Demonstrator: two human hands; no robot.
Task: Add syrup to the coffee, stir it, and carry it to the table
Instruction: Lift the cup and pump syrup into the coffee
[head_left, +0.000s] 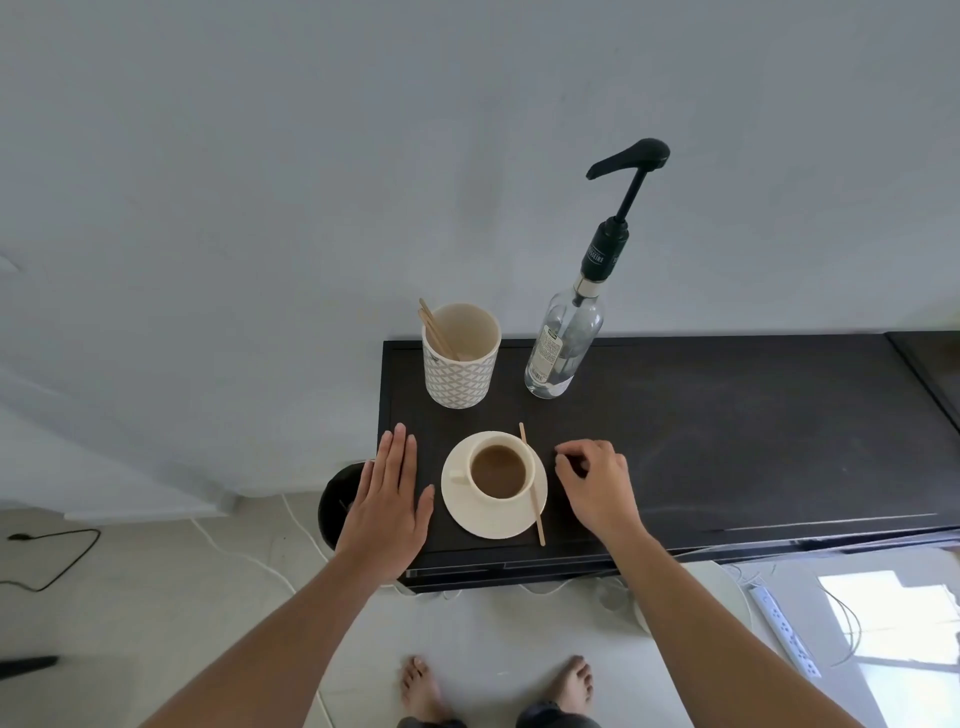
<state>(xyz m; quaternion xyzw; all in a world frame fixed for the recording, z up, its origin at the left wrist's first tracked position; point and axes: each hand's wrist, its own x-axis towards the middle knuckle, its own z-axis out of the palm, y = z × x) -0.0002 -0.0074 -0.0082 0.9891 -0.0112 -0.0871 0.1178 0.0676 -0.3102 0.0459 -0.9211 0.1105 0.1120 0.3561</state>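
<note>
A cream cup of brown coffee (497, 472) stands on a cream saucer (470, 512) near the front left of a dark cabinet top (727, 441). A wooden stir stick (535, 501) lies across the saucer's right side, beside the cup. My left hand (387, 512) hovers flat just left of the saucer, fingers apart, holding nothing. To the right of the saucer, my right hand (597, 486) is empty with its fingers loosely curled. A clear syrup bottle (563, 343) with a black pump (631, 158) stands behind the cup, to the right.
A patterned cup (460, 371) holding several wooden stir sticks stands at the back left of the cabinet. A black round bin (337, 501) sits on the floor left of the cabinet. Cables and a power strip (784, 631) lie on the floor. My bare feet are below.
</note>
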